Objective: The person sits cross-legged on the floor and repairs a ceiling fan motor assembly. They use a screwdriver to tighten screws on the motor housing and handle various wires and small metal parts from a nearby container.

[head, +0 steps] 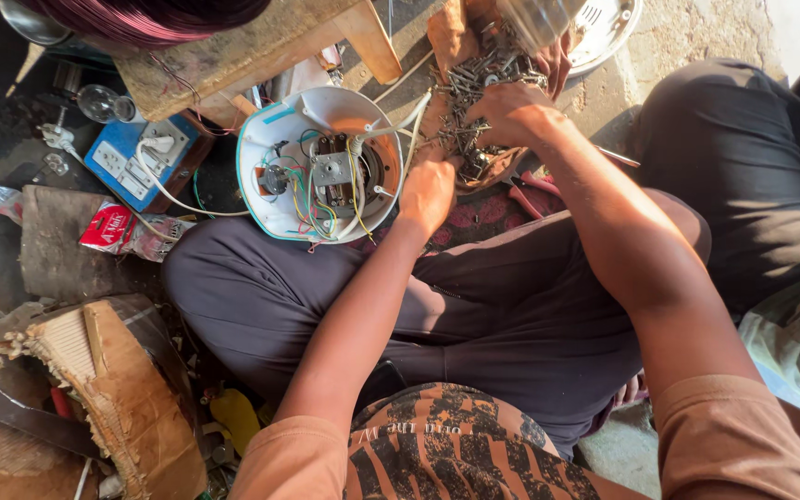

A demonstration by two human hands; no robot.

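Note:
A round white appliance housing lies open on my lap, showing a small motor and coloured wires. My left hand grips its right rim, fingers curled. My right hand reaches past it into a heap of dark screws and bolts on a brown sheet. Its fingertips are buried among the screws, so I cannot see whether it holds one. Another person's hand rests at the far edge of the same heap.
A blue socket board with a white plug and cable lies left of the housing. A wooden stool stands above it. Torn cardboard is at lower left, red-handled pliers beside my knee. A person in dark trousers sits to the right.

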